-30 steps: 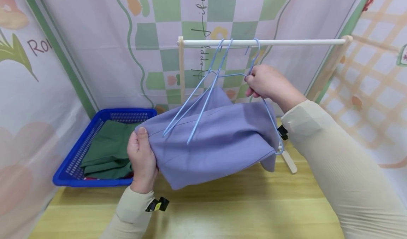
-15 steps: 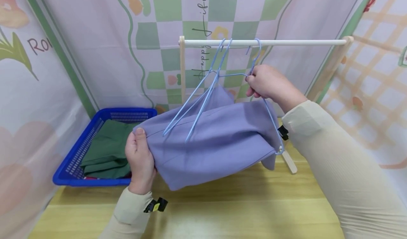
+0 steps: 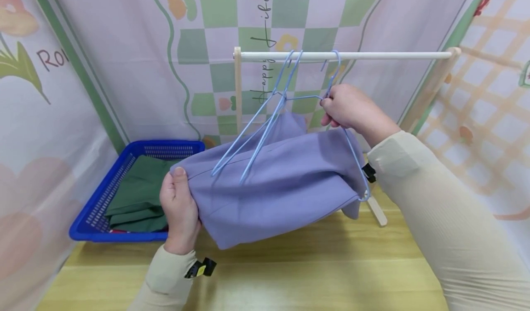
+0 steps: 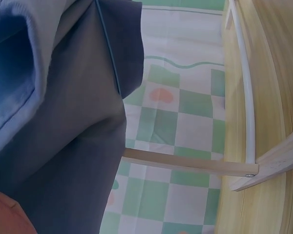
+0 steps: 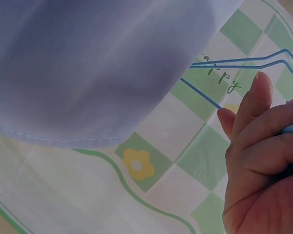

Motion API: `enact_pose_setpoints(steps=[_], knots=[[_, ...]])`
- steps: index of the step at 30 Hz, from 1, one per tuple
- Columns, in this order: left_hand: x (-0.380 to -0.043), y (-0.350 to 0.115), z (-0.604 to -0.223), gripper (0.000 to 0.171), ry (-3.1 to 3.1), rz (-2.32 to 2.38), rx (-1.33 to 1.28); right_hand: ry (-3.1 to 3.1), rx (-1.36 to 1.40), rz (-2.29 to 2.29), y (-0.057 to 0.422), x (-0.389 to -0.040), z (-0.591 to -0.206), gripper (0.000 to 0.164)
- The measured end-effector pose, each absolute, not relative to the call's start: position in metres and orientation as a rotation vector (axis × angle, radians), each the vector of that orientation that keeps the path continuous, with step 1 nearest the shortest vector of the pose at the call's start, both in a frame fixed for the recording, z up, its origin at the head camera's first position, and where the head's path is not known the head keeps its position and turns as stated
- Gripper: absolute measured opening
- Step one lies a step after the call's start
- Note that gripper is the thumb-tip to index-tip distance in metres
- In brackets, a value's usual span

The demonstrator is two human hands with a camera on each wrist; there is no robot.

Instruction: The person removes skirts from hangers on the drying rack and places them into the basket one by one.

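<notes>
A lavender-blue garment spreads out below the rack's rail, one edge of it pinched between thumb and fingers of my left hand. My right hand grips a light-blue wire hanger just under its hook, which loops over the white rail. That hanger's right end lies at the garment's right edge. In the left wrist view an opening in the garment faces the camera. The right wrist view shows the curled fingers of my right hand beside the cloth's stitched hem.
More light-blue hangers hang from the white rail and overlap the garment. On the left, a blue basket holds a folded green garment. Wooden posts carry the rail over the wooden tabletop. Printed curtains surround it.
My left hand has drawn slightly left, pulling the garment's edge along. One of the middle hangers has swung slightly left. The right hand stays in place on its hanger.
</notes>
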State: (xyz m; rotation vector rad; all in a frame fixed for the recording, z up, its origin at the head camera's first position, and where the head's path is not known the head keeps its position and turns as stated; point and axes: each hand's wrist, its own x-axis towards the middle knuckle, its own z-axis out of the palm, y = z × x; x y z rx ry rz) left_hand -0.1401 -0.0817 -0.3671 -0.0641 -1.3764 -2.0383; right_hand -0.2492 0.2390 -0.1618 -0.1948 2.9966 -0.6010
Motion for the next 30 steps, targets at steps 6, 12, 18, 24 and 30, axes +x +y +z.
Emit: enact_pose_setpoints(steps=[6, 12, 18, 24, 30], knots=[[-0.139, -0.083, -0.364, 0.032, -1.34, -2.028, -0.08, 2.998, -0.19, -0.599, 0.239, -0.25, -0.162, 0.036], [-0.138, -0.086, -0.357, 0.03, -1.295, -2.029, -0.095, 3.0, -0.192, -0.603, 0.241, -0.25, -0.163, 0.037], [-0.138, -0.093, -0.347, 0.033, -1.347, -1.946, -0.073, 2.991, -0.183, -0.584, 0.242, -0.248, -0.162, 0.037], [-0.143, -0.1, -0.337, 0.033, -1.341, -1.89, -0.098, 2.979, -0.187, -0.595, 0.243, -0.247, -0.162, 0.038], [-0.144, -0.103, -0.317, 0.033, -1.298, -1.891, -0.141, 2.977, -0.185, -0.592, 0.242, -0.247, -0.161, 0.038]])
